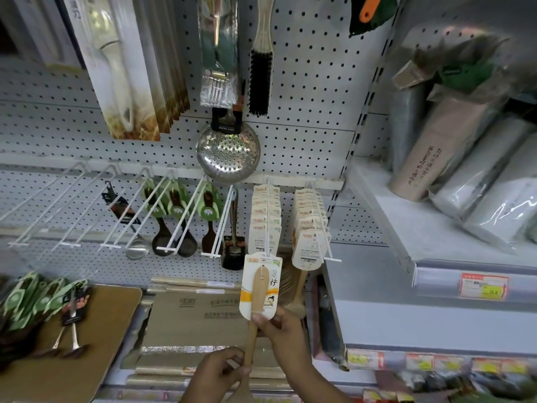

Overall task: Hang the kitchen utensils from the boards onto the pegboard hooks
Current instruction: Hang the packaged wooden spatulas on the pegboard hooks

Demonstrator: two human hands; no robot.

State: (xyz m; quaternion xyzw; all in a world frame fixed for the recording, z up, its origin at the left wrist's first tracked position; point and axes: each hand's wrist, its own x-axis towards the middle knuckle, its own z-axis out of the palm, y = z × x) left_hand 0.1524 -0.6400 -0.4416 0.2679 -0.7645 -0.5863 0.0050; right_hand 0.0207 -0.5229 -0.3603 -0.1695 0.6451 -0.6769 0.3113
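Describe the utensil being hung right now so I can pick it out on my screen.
Find the white pegboard and its lower row of hooks. At the front tip of the second hook from the right is a wooden spoon on a white-and-orange card, held by both hands, unlike the carded ones hanging untouched behind.

Head view looks down, close to pegboard [305, 82]

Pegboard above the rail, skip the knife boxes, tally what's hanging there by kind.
Fork pack: 1
Black-bristle brush: 1
Perforated skimmer: 1
Orange-handled tool: 1
Total: 4
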